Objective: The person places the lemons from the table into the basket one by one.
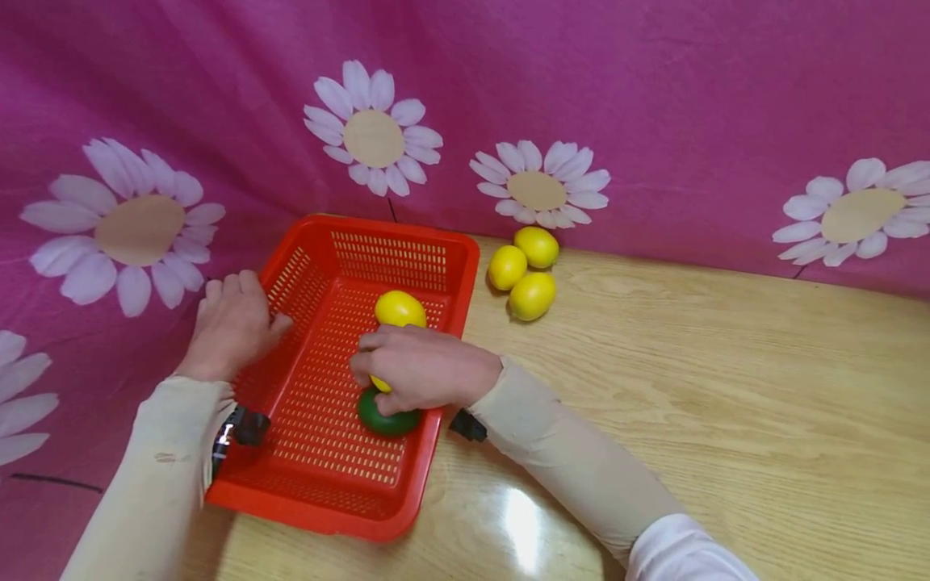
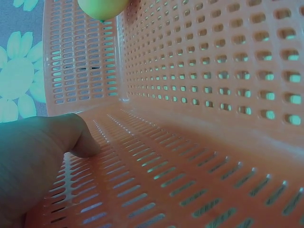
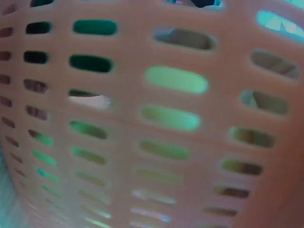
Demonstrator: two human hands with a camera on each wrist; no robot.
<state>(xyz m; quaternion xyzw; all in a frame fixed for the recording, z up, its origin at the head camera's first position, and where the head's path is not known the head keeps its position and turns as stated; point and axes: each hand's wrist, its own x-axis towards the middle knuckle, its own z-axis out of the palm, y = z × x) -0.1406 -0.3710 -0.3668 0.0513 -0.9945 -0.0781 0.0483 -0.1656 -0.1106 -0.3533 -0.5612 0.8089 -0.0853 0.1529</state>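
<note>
A red slotted basket point(image 1: 341, 508) stands on the wooden table. My left hand point(image 1: 234, 323) grips its left rim, fingers outside and thumb point(image 2: 71, 140) pressed on the inner wall point(image 2: 199, 76). My right hand point(image 1: 407, 369) reaches into the basket and curls over a yellow lemon point(image 1: 379, 384), mostly hidden under the fingers. A green lime point(image 1: 385, 421) lies on the basket floor, touching that hand from below. A second yellow lemon point(image 1: 400, 309) point(image 2: 102, 8) lies farther back in the basket. The right wrist view shows only the basket's slotted wall point(image 3: 118, 137), close and blurred.
Three yellow lemons point(image 1: 506, 267) point(image 1: 538, 246) point(image 1: 532, 296) sit together on the table point(image 1: 690, 387) just right of the basket's far corner. A pink cloth with white daisies point(image 1: 654, 105) hangs behind and drapes down the left side.
</note>
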